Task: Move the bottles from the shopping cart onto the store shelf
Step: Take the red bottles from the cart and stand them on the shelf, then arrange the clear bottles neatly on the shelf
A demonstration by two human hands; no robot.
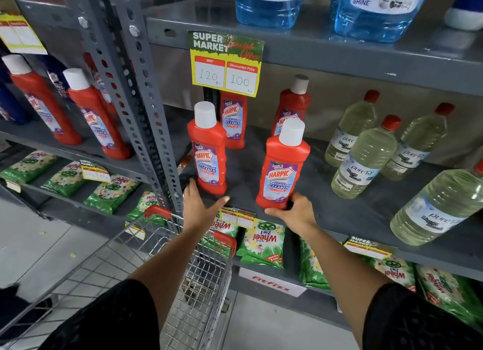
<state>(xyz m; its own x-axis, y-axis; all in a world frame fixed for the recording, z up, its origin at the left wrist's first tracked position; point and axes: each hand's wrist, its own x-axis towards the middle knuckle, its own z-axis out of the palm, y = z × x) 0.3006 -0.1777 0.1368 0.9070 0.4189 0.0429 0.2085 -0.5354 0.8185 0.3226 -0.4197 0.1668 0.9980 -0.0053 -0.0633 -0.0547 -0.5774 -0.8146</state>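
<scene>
Several red Harpic bottles with white caps stand upright on the grey shelf [347,213]. My right hand [295,212] grips the base of the front right bottle [283,166], which rests on the shelf near its front edge. My left hand [197,203] is open with fingers spread, just below and in front of the front left bottle [209,150], not touching it. Two more red bottles [234,122] stand behind, one [292,106] at the back right. The wire shopping cart [183,292] sits below my arms; no bottles show in the visible part of it.
Clear bottles of pale liquid [366,156] fill the shelf's right side. A price tag [226,62] hangs from the shelf above, which holds blue jugs [269,4]. A perforated steel upright [141,93] separates the left bay with more red bottles [96,116]. Green detergent packs [261,242] lie below.
</scene>
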